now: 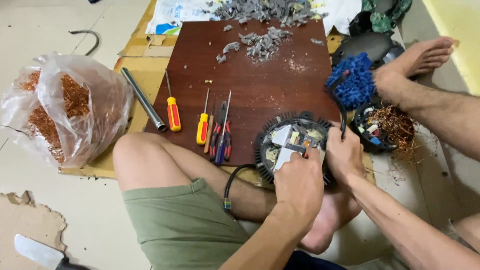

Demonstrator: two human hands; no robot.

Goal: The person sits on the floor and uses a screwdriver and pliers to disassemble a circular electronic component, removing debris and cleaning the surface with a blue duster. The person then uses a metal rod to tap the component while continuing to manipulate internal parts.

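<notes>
Our left hand grips the open round unit, right hand pinching its black cable; copper already bagged, circuit board remains inside.

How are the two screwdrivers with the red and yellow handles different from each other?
The left screwdriver has a fatter handle, mostly red with a yellow band near the top; the right screwdriver has a slimmer handle, mostly yellow with red in it. The left one lies at the left edge of the brown board, near the metal tube; the right one lies further in, beside the pliers. Both have thin metal shafts pointing away from the person, and neither hand touches them.
</notes>
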